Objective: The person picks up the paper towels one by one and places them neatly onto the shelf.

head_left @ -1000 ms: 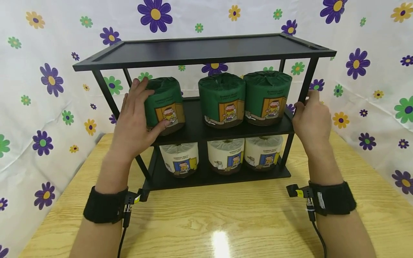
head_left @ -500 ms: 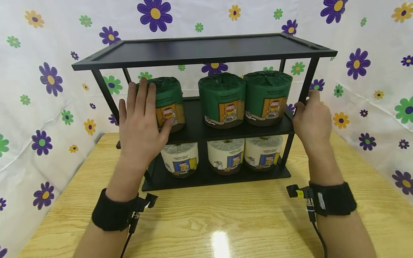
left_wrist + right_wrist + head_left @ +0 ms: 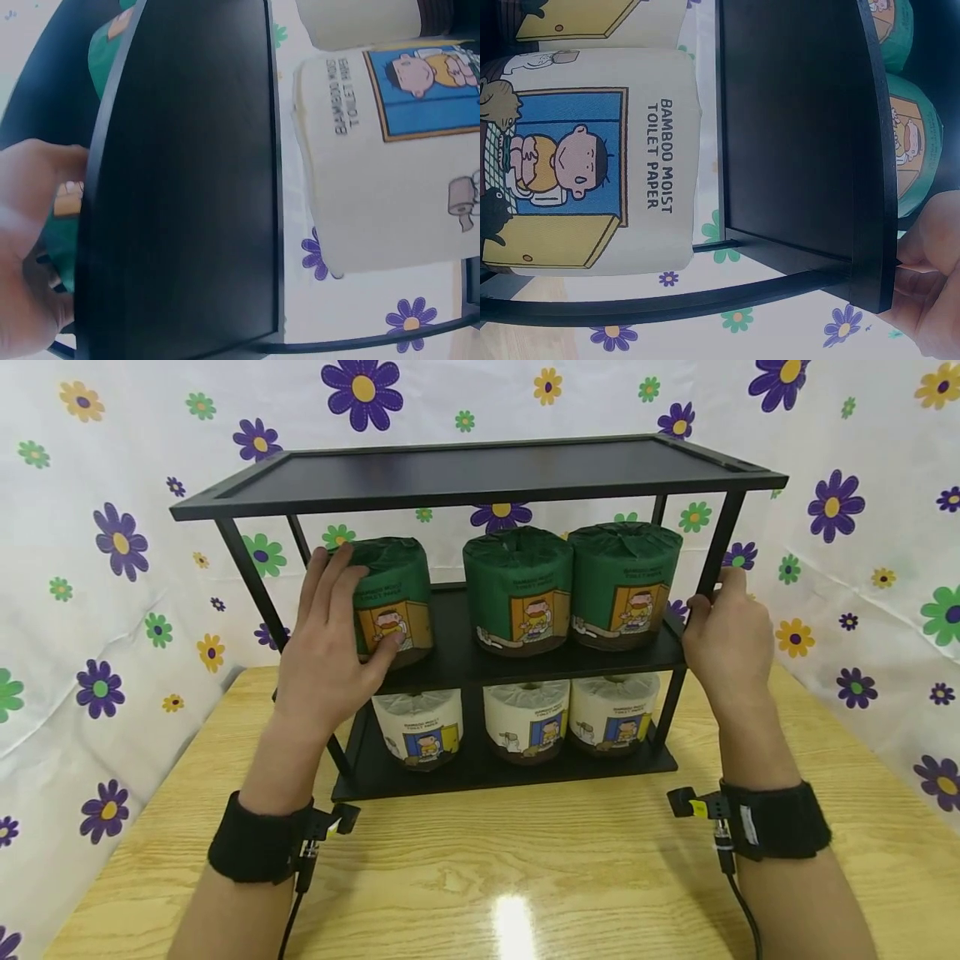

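Observation:
My left hand (image 3: 322, 647) grips the leftmost green toilet roll (image 3: 393, 581) on the middle shelf (image 3: 450, 647) of a black rack. Its fingers lie along the roll's left side, and its thumb is on the front. That roll's left part is hidden behind the hand. Two more green rolls stand side by side to the right: a middle one (image 3: 517, 585) and a right one (image 3: 626, 581). A gap separates them from the held roll. My right hand (image 3: 727, 639) holds the rack's right front post (image 3: 722, 543) at the middle shelf; some fingertips are hidden.
On the bottom shelf (image 3: 457, 783) stand three white toilet rolls: left (image 3: 422, 727), middle (image 3: 525, 718) and right (image 3: 615, 710). A black top panel (image 3: 480, 468) covers the rack. The wooden table (image 3: 450, 860) lies in front, and a flowered cloth (image 3: 480, 393) hangs behind.
My left hand flattened and spread against the roll half a second ago; its fingers now bend round the roll again. The leftmost green roll has shifted slightly right. My right hand stays on the post.

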`<state>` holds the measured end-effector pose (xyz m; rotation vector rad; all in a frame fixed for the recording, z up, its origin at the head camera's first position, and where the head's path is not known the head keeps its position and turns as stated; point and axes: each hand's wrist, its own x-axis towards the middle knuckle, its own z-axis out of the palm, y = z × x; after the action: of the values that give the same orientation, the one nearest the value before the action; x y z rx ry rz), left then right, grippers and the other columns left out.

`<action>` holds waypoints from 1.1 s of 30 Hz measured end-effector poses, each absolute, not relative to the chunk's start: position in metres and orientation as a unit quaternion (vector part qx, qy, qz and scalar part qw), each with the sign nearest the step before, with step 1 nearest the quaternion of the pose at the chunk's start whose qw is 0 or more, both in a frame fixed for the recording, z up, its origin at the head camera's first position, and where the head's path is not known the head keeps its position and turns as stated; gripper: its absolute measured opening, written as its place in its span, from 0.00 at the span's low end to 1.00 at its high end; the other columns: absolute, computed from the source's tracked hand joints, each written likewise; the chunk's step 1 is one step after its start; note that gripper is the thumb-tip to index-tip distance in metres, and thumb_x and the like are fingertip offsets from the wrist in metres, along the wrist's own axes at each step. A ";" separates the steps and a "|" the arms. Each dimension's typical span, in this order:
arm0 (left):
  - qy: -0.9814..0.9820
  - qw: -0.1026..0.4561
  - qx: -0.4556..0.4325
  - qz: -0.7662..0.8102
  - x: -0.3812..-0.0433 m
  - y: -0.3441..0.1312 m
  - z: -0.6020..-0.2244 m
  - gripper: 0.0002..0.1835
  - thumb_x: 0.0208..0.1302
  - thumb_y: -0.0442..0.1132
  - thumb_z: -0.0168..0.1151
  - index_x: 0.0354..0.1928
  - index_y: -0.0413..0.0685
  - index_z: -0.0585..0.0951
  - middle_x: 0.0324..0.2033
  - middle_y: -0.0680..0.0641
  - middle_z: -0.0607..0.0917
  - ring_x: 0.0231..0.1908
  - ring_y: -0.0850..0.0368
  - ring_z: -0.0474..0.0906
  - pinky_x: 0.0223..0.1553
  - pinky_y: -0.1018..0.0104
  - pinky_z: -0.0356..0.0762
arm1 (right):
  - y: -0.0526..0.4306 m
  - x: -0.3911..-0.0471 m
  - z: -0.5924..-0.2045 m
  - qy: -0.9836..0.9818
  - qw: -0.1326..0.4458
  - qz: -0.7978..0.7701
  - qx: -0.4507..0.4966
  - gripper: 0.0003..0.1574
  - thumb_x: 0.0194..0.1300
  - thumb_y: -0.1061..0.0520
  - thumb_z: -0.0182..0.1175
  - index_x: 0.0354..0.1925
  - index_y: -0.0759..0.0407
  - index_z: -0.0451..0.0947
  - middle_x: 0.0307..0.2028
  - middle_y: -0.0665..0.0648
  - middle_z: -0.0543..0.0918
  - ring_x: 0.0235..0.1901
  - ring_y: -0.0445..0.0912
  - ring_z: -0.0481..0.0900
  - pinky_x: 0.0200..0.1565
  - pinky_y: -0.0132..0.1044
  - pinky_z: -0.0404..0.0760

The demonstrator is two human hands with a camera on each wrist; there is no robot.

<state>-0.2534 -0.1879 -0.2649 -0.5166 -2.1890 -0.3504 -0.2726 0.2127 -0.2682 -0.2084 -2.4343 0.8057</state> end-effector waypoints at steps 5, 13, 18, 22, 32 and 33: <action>-0.865 0.413 -0.235 -0.161 -0.259 -0.196 -0.266 0.38 0.62 0.46 0.67 0.68 0.38 0.62 0.76 0.42 0.58 0.79 0.45 0.44 0.75 0.48 0.56 | 0.213 -0.273 -0.268 -0.909 0.277 0.300 -0.080 0.27 0.78 0.55 0.43 0.68 0.69 0.59 0.52 0.77 0.81 0.45 0.71 0.82 0.41 0.61 0.82; -0.854 0.412 -0.252 -0.191 -0.264 -0.203 -0.266 0.39 0.61 0.48 0.67 0.69 0.41 0.63 0.77 0.45 0.58 0.79 0.49 0.44 0.74 0.48 0.59 | 0.212 -0.274 -0.266 -0.908 0.282 0.300 -0.078 0.27 0.78 0.55 0.43 0.68 0.69 0.60 0.52 0.76 0.81 0.44 0.71 0.82 0.40 0.61 0.82; -0.856 0.405 -0.252 -0.198 -0.260 -0.203 -0.266 0.39 0.61 0.48 0.67 0.70 0.41 0.63 0.78 0.46 0.57 0.79 0.48 0.44 0.75 0.46 0.56 | 0.213 -0.273 -0.268 -0.907 0.280 0.304 -0.081 0.27 0.78 0.55 0.43 0.68 0.68 0.60 0.52 0.76 0.81 0.44 0.71 0.81 0.40 0.61 0.81; -0.837 0.450 -0.227 -0.212 -0.256 -0.201 -0.267 0.38 0.63 0.50 0.63 0.71 0.40 0.65 0.76 0.46 0.61 0.78 0.50 0.51 0.72 0.46 0.63 | 0.212 -0.274 -0.271 -0.908 0.275 0.307 -0.080 0.27 0.78 0.55 0.44 0.67 0.68 0.60 0.52 0.76 0.81 0.45 0.71 0.81 0.40 0.61 0.81; -0.651 0.690 -0.048 -0.312 -0.253 -0.207 -0.254 0.13 0.63 0.37 0.61 0.44 0.35 0.84 0.41 0.39 0.87 0.41 0.43 0.82 0.45 0.69 0.77 | 0.212 -0.273 -0.267 -0.906 0.276 0.310 -0.082 0.27 0.78 0.55 0.44 0.67 0.68 0.61 0.53 0.76 0.80 0.46 0.71 0.82 0.42 0.61 0.82; -0.657 0.684 -0.030 -0.316 -0.253 -0.212 -0.255 0.13 0.63 0.37 0.61 0.44 0.34 0.83 0.40 0.37 0.86 0.39 0.45 0.82 0.43 0.73 0.75 | 0.213 -0.273 -0.267 -0.907 0.275 0.309 -0.081 0.27 0.77 0.55 0.44 0.67 0.69 0.61 0.53 0.76 0.80 0.45 0.71 0.82 0.42 0.61 0.82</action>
<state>-0.2532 -0.2118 -0.2548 -0.0669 -1.4726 -0.7092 -0.2727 0.2126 -0.2673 -0.2190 -2.4366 0.8310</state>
